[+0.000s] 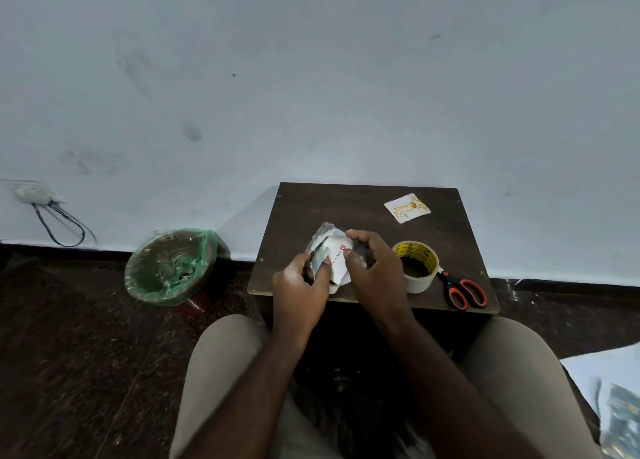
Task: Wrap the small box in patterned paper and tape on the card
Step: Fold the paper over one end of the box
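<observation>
**Wrap half closed, card not yet taped**

Two forearms [249, 389] reach out from the lap to a bundle held just above the near edge of the small table [346, 202]. The left hand [299, 283] curls round the patterned paper [323, 231] and pinches a flap of it against the bundle's left side. The right hand [375, 268] grips the box [337, 254] from the other side, with its thumb pressed on the white printed face. That face shows bare between the silvery flaps, so the paper does not yet cover the box. The step in hand appears to be folding the paper over and holding it shut.

The bundle sits just left of the tape roll [417, 266], and the right wrist nearly touches the roll. The scissors [465, 292] lie just right of the roll, near the table's front corner. The card [407, 207] lies behind the roll, well apart from both hands. A lined bin [169, 264] stands on the floor far to the roll's left.

The next move probably calls for one hand to keep the flaps pinned while the other frees itself to reach for the tape. The loose flaps could spring open if the pinch eases.
</observation>
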The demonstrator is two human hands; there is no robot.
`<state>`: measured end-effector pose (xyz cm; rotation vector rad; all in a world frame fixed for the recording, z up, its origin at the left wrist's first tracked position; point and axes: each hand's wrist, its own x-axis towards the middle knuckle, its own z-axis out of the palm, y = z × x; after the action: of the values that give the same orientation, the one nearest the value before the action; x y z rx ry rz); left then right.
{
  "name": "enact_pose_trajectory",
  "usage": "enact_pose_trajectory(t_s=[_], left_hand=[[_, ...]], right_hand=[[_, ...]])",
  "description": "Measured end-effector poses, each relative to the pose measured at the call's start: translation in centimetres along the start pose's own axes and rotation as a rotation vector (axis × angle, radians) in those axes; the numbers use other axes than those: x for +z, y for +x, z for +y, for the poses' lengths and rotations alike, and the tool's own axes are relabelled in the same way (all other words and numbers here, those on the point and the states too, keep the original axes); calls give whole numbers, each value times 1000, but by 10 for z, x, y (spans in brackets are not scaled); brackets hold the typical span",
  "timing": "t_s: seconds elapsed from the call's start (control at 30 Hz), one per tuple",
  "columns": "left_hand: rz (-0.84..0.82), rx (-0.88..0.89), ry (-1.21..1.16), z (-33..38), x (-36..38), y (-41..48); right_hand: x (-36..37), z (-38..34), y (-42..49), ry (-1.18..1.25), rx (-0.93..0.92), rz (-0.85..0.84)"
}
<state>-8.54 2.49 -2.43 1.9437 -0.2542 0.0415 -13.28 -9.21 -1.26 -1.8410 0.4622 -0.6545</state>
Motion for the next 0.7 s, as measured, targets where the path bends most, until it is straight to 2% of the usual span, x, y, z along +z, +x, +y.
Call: enact_pose_trajectory(t_s=[0.17, 0.33, 0.5, 0.6, 0.7], left_hand=[[38, 18, -102, 14, -8, -1], [97, -24, -15, 19, -15, 7], [-6, -69, 41, 24, -19, 21], [-131, -62, 71, 32, -23, 30], [-140, -61, 176, 39, -26, 35]], right_hand=[[-5, -21, 12, -64, 0, 30], [-10, -23, 12, -221, -13, -61], [-11, -25, 10, -239, 23, -130], [-14, -29, 10, -182, 71, -163], [-17, -35, 7, -40, 130, -220]])
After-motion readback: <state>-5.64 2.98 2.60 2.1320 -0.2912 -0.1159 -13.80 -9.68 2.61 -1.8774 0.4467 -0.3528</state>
